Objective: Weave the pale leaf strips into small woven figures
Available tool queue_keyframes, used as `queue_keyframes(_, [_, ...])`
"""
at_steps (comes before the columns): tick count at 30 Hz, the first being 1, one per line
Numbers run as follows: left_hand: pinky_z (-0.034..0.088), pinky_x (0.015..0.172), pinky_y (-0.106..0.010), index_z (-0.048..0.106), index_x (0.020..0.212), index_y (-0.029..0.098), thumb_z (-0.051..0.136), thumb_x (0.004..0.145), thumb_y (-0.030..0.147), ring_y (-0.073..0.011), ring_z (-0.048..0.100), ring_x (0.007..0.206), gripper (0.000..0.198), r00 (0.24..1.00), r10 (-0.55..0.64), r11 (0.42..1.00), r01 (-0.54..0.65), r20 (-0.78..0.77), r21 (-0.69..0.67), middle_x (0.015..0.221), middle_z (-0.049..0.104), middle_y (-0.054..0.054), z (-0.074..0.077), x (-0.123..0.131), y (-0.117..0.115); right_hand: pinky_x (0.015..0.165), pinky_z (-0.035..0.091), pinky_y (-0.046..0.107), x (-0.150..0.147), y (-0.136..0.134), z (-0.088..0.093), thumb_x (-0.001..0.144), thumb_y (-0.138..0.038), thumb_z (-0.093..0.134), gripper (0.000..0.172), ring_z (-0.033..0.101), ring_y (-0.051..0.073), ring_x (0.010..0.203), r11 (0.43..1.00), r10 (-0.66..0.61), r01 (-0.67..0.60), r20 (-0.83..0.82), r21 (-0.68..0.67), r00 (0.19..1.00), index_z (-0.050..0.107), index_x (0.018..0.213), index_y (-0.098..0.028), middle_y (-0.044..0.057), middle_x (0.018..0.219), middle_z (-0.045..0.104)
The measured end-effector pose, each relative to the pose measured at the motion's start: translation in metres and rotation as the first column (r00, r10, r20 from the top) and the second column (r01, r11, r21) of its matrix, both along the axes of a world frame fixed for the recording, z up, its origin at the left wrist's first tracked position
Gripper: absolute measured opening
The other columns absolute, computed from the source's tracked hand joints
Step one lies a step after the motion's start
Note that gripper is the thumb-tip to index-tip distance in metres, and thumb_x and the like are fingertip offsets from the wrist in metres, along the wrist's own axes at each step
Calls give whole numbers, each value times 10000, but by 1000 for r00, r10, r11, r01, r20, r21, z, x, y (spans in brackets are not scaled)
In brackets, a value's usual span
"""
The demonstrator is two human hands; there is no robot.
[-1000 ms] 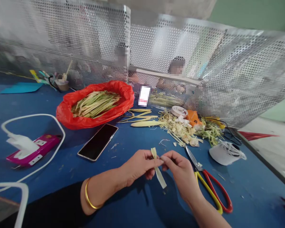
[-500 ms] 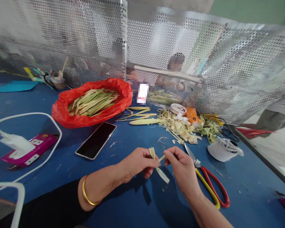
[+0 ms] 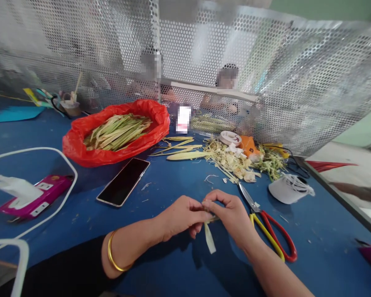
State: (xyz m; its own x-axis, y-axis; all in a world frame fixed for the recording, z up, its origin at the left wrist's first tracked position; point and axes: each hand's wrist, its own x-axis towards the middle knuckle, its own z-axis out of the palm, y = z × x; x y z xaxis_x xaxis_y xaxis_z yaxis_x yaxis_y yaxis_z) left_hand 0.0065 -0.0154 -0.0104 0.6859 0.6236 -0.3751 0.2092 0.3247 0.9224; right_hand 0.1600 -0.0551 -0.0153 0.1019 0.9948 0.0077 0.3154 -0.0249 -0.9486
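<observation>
My left hand [image 3: 181, 216] and my right hand [image 3: 231, 216] meet above the blue table [image 3: 179, 264], fingertips pinched together on a pale green leaf strip [image 3: 209, 241]. The strip's loose end hangs down between the two hands; its upper part is hidden by my fingers. A gold bangle [image 3: 113, 258] circles my left wrist. Scissors [image 3: 270, 233] with red and yellow handles lie just right of my right hand.
A red bag of leaf strips [image 3: 117, 132], a black phone [image 3: 123, 181], a pink power strip with white cable [image 3: 31, 198], leaf scraps [image 3: 235, 161], a tape roll [image 3: 230, 137] and a white object [image 3: 289, 189] lie around. A perforated metal screen [image 3: 266, 82] stands behind, people beyond it.
My hands have closed together over the strip; its upright end, visible before, is now folded down and hidden under my fingers. The view has shifted slightly.
</observation>
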Motion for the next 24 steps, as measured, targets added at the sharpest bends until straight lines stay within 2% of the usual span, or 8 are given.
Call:
queue_keyframes(5, [425,477,-240,531,525,182,623,709,373,-98,455,407,281,997,75,994,-73,-15,77,432,474,42,-3,2,-5,639,422,256,-7,-3,-2,798,-230,603,178,544,144,683,979,-88,72,79,189,993,594,623,-196,-7,697,588])
queue_keyframes(12, [383,460,-223,532,483,184,582,740,354,-107,489,408,312,997,-59,990,64,-39,124,421,499,26,-4,0,-6,648,419,271,-14,-8,-6,812,-201,592,197,547,156,687,954,-141,96,141,285,980,551,619,-211,-1,700,573])
queue_keyframes(15, [378,463,-225,515,454,186,588,730,341,-101,468,400,325,997,-70,991,74,-38,109,417,493,28,-2,0,-7,650,427,275,-14,-6,-7,818,-211,592,200,552,162,699,954,-138,88,157,285,978,556,622,-215,5,708,580])
queue_keyframes(17, [387,484,-228,541,476,178,613,722,347,-96,458,405,307,1000,-29,996,30,-8,90,421,504,29,-2,1,-7,678,438,281,-11,-3,-7,830,-224,589,196,563,167,723,954,-128,75,166,292,978,569,635,-214,9,727,593])
queue_keyframes(19, [421,539,-238,603,553,161,644,723,396,-105,505,450,292,998,36,999,-38,53,32,471,572,9,-3,2,-5,762,449,301,-5,-1,-4,857,-239,567,143,585,185,826,934,-153,79,191,348,970,619,726,-215,29,825,631])
queue_keyframes(22, [471,693,-267,702,786,142,656,745,452,-146,638,647,316,970,190,980,-179,153,-83,682,710,-53,-2,2,0,889,423,344,5,-4,2,899,-278,523,154,568,219,1011,855,-322,189,209,484,923,643,978,-222,69,1049,637])
queue_keyframes(24, [462,821,-277,711,936,147,670,758,410,-167,672,831,320,928,302,951,-280,219,-128,850,747,-79,-1,1,4,853,430,340,8,-10,7,912,-307,515,171,577,221,955,780,-474,334,151,529,868,619,1012,-215,77,1022,638])
